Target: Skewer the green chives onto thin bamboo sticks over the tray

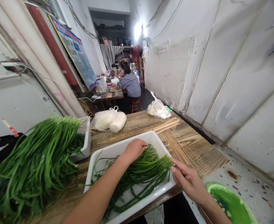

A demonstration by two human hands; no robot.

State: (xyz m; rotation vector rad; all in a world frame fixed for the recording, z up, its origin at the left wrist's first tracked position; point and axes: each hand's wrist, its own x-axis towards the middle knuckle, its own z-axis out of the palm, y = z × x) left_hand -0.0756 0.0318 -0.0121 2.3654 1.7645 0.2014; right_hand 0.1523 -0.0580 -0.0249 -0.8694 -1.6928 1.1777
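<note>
A white plastic tray (97, 155) on the wooden table holds loose garlic chives (137, 174), their pale cut ends toward the right. My left hand (135, 150) reaches over the tray, fingers closed in a pinch at the chives near its far side; the fingertips are partly hidden. At the right rim, my right hand (185, 177) is closed beside the cut ends of the chives, thumb and forefinger together. A thin bamboo skewer (206, 214) shows below the right wrist and seems to run up into that hand; its grip is mostly hidden.
A big heap of chives (41, 155) overflows a second white tray (87, 137) at left. Bamboo skewers (181, 149) lie on the wooden table (207, 146). Two plastic bags (110, 119) (159, 109) stand behind. A green basket (232, 202) is at lower right. People sit at a farther table.
</note>
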